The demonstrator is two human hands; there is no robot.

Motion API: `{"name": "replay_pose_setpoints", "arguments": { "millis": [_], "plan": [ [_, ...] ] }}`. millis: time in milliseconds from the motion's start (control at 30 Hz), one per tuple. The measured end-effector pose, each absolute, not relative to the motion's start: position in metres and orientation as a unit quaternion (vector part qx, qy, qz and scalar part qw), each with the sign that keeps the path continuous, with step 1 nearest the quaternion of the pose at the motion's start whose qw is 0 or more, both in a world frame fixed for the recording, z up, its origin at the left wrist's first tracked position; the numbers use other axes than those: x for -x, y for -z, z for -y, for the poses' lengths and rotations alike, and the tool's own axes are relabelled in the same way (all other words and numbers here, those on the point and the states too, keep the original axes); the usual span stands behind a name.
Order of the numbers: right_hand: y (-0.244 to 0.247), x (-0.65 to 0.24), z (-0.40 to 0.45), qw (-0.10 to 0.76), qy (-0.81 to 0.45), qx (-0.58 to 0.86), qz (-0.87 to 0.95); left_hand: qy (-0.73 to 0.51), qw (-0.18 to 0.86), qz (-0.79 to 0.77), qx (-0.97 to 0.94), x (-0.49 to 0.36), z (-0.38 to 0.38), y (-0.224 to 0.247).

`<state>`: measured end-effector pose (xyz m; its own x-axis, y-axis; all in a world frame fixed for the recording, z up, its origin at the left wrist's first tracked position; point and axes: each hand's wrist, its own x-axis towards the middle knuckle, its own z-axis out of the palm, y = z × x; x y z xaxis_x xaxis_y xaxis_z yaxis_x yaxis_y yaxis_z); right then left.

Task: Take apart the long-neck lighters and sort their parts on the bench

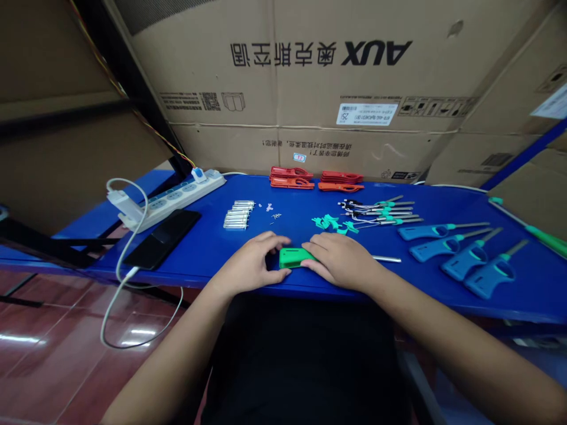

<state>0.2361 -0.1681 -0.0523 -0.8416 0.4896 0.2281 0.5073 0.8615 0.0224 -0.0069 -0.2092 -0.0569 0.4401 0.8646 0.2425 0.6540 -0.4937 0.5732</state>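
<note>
A green lighter (294, 257) with a long nozzle lies near the table's front edge. My right hand (339, 260) is wrapped over its right part, fingertips on the far side and thumb on the near side. The metal tube (387, 258) pokes out to the right of that hand. My left hand (257, 262) curves around the lighter's left end, index finger and thumb apart. Its thumb tip is at the lower edge of the green body; whether it presses there I cannot tell. The middle of the lighter is hidden under my right hand.
Behind my hands lie clear fuel tanks (238, 215), teal triggers (328, 222), wired nozzles (385, 212) and red shells (292, 177). Several blue lighters (465, 260) are at right. A phone (163, 239) and power strip (177, 195) are at left. Cardboard (310, 82) stands behind.
</note>
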Motion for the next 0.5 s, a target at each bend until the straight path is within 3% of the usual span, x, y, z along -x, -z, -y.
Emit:
{"name": "replay_pose_setpoints", "arguments": {
  "millis": [200,500],
  "plan": [
    [0.037,-0.244,0.162,0.096,-0.003,0.301,0.949,-0.315,0.220,-0.431,-0.816,0.008,0.208,0.056],
    [0.036,-0.281,0.152,0.159,-0.048,0.355,0.920,-0.330,0.240,-0.524,-0.747,0.007,0.195,0.058]
  ]
}}
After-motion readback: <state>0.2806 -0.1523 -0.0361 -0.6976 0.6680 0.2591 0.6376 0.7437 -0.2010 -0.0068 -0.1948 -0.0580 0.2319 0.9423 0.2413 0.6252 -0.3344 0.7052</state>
